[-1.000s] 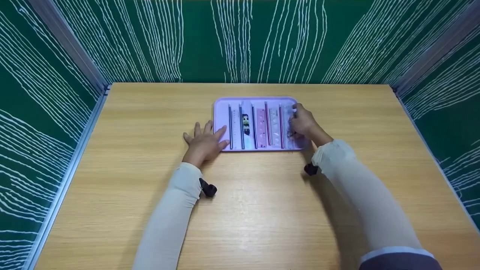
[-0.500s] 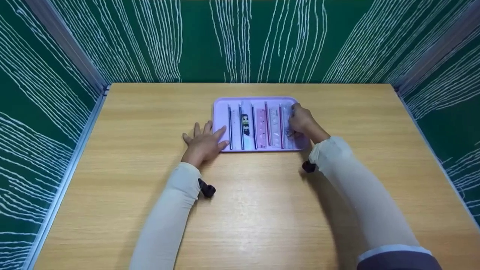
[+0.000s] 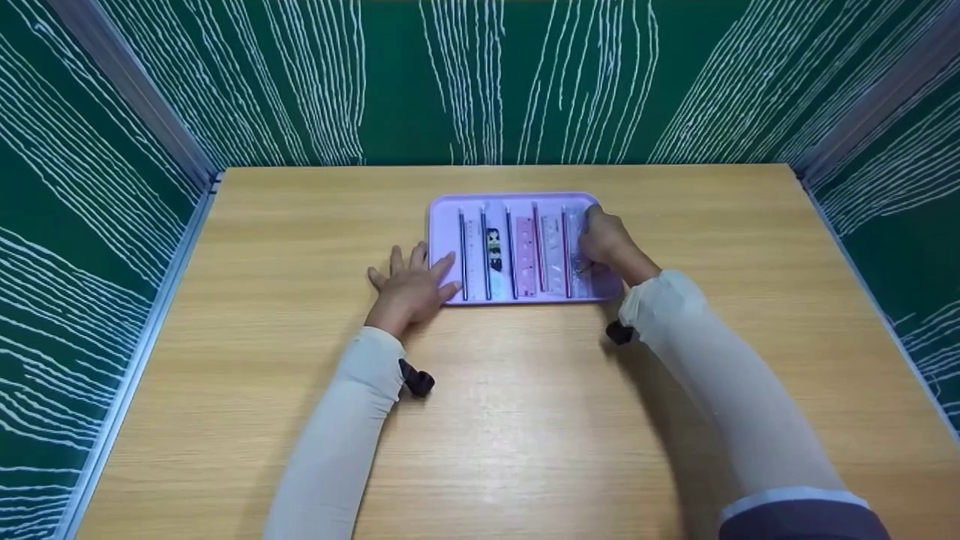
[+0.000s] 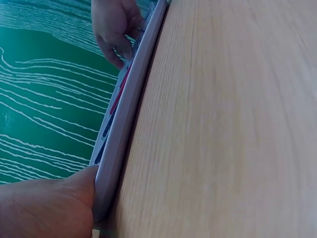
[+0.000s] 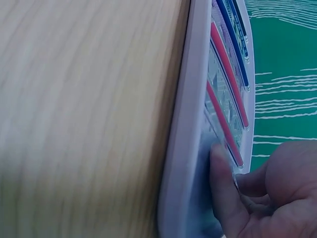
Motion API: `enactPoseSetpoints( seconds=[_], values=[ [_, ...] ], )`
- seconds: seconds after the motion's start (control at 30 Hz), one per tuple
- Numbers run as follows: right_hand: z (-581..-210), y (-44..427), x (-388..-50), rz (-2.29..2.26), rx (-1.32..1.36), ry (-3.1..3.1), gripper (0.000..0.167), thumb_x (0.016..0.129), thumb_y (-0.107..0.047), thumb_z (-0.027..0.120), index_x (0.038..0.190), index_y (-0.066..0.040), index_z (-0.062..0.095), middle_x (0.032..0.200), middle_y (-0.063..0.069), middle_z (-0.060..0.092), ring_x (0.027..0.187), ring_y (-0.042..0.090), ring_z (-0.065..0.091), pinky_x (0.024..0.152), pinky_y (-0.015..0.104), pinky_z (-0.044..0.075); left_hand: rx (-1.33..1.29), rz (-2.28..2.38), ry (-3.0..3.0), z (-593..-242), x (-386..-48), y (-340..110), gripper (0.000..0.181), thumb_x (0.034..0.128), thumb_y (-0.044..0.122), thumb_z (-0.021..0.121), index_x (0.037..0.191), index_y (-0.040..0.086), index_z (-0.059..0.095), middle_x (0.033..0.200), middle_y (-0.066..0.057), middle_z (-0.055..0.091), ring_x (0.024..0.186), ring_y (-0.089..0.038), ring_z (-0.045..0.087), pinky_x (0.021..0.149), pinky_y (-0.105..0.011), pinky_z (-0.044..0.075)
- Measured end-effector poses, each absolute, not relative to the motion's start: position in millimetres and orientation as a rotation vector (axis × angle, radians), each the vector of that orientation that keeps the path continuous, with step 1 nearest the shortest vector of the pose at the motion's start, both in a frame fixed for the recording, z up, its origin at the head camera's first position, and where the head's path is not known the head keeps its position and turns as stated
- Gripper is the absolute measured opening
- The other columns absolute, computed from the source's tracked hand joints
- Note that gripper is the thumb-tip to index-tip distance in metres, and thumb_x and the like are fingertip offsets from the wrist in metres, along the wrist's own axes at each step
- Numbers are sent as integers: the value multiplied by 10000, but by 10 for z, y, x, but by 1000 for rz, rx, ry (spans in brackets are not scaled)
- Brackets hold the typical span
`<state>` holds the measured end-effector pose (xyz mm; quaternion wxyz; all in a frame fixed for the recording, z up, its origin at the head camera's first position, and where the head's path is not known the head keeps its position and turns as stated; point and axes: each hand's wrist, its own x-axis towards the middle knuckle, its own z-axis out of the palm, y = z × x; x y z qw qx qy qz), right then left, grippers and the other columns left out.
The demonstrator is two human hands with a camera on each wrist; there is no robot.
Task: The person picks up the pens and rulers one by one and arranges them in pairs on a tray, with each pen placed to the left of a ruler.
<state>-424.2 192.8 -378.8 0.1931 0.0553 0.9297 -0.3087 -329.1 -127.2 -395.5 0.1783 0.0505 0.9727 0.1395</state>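
A lilac tray [image 3: 517,196] lies near the back of the table. Dark blue pencils [image 3: 463,255] and red pencils [image 3: 566,255] are laid in it in a row, alternating with flat rulers, among them a pink ruler [image 3: 525,259] and one with a black-and-white cartoon print [image 3: 494,251]. Over the tray's left edge my left hand [image 3: 411,289] rests with fingers spread, its thumb inside the rim. At the right end, my right hand [image 3: 606,238] pinches a clear ruler [image 3: 575,225] between thumb and fingers, next to the last red pencil. Its far part is hidden by the hand.
The wooden table [image 3: 480,420] reaches toward me in front of the tray. Green walls with white streaks [image 3: 405,82] enclose it at the back and both sides. A small black camera [image 3: 418,381] is strapped to each wrist.
My right hand has shifted very slightly left and settled over the clear ruler at the tray's right end. The left hand stays on the tray edge.
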Motion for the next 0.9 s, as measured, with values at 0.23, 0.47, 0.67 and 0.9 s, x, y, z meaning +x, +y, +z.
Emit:
enactPoseSetpoints(
  seconds=[0.23,0.47,0.67,0.9],
  values=[
    [-3679,1879,-4236,-770,231,2594,783,979,114,453,1630,-5,35,1400,279,431,966,347,644,525,338,581,146,411,2741,-3933,-3291,-1271,636,1022,663,377,1603,494,181,1742,-60,-23,1554,-500,-125,1115,-844,-60],
    [-3612,1846,-4179,-691,294,2652,720,992,81,432,1634,-31,127,1324,235,463,999,359,611,524,326,565,155,421,2751,-3935,-3283,-1281,636,1024,656,382,1604,490,182,1742,-66,-20,1551,-510,-121,1115,-843,-59],
    [-3567,1828,-4161,-456,257,2752,580,983,1,489,1547,11,356,1198,231,570,927,344,604,587,358,540,168,409,2754,-3926,-3285,-1271,633,1031,637,390,1609,477,186,1740,-81,-5,1550,-519,-105,1110,-852,-42],
    [-3539,1863,-4177,-293,184,2793,506,986,-39,472,1488,10,427,1190,247,583,907,350,578,682,424,524,177,401,2762,-3920,-3279,-1273,631,1037,624,390,1614,452,201,1738,-95,18,1550,-527,-84,1105,-860,-14]
  ],
)
